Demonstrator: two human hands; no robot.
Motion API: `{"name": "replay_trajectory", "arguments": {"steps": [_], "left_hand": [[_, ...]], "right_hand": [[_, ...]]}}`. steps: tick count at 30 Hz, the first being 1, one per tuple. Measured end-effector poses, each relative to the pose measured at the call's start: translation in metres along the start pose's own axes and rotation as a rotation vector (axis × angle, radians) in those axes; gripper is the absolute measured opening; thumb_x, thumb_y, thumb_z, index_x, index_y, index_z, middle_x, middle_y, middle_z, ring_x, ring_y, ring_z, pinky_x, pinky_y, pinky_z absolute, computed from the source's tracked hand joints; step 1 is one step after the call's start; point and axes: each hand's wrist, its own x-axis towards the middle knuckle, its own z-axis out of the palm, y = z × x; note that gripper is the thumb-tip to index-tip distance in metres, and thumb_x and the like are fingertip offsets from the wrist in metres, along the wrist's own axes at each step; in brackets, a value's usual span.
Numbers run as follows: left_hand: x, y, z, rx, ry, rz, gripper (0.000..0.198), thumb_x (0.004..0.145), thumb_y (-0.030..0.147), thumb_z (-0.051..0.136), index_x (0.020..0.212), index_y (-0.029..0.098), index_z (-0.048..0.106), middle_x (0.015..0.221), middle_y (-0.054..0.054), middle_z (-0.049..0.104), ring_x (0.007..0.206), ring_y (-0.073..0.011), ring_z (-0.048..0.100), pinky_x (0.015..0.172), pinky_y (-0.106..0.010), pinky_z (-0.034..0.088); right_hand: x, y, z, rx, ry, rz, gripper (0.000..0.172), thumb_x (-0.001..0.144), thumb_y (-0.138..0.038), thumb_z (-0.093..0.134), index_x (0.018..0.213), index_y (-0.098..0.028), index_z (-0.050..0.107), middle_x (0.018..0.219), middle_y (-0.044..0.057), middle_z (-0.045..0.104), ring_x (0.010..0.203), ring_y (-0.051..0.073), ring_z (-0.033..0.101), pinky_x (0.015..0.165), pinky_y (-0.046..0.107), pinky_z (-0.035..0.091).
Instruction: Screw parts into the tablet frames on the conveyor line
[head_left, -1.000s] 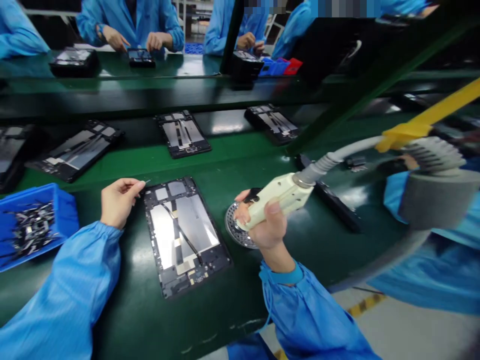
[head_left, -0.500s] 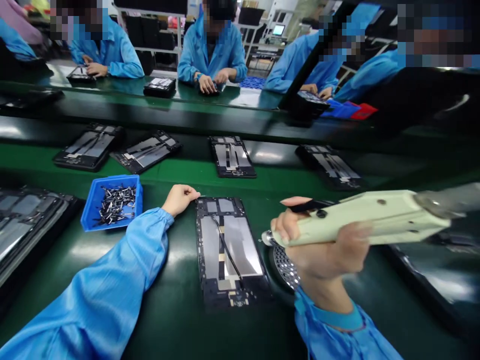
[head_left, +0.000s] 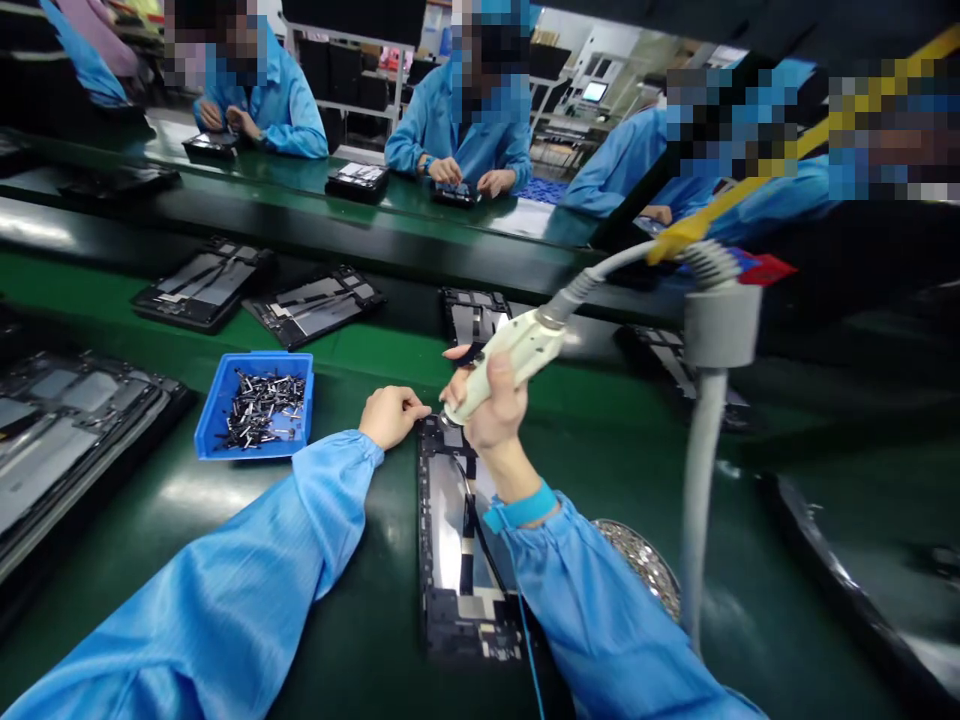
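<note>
While the tool (head_left: 517, 355) is clasped by the right grip (head_left: 499, 415) above the top of the tablet (head_left: 444, 535), laid flat on the bench (head_left: 352, 640), the left grip (head_left: 388, 415) is pressed together beside its corner; anything pinched cannot be made out. Probably light, stiff and fragile, the tablet is best held by its edges.

The opened tablet (head_left: 448, 530) lies flat under a tilted cream screwdriver (head_left: 531, 345).
</note>
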Motion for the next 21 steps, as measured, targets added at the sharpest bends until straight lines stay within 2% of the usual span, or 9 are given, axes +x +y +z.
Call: {"name": "replay_trajectory", "arguments": {"steps": [6, 15, 21], "left_hand": [[0.002, 0.002, -0.001, 0.039, -0.025, -0.042, 0.011, 0.089, 0.020, 0.072, 0.084, 0.018, 0.081, 0.086, -0.005, 0.079, 0.084, -0.0212, 0.071, 0.078, -0.028, 0.047], [0.001, 0.001, 0.003, 0.089, -0.047, -0.061, 0.019, 0.094, 0.019, 0.063, 0.094, 0.020, 0.082, 0.099, -0.008, 0.080, 0.102, -0.0258, 0.073, 0.087, -0.029, 0.050], [-0.001, 0.002, 0.001, 0.108, -0.061, -0.083, 0.020, 0.094, 0.019, 0.062, 0.095, 0.020, 0.082, 0.098, -0.010, 0.080, 0.103, -0.0275, 0.073, 0.089, -0.030, 0.050]], "right_hand": [[0.004, 0.024, 0.009, 0.023, 0.011, 0.003, 0.055, 0.074, -0.074, 0.074, 0.081, -0.020, 0.072, 0.041, -0.007, 0.047, 0.034, 0.011, 0.043, 0.039, 0.026, 0.040], [0.007, 0.033, 0.012, 0.003, -0.003, 0.051, 0.054, 0.074, -0.073, 0.075, 0.073, -0.020, 0.067, 0.039, -0.007, 0.045, 0.032, 0.009, 0.040, 0.037, 0.024, 0.036], [0.006, 0.041, 0.011, -0.018, -0.001, 0.046, 0.052, 0.075, -0.071, 0.074, 0.069, -0.021, 0.062, 0.040, -0.006, 0.048, 0.033, 0.011, 0.044, 0.037, 0.025, 0.036]]}}
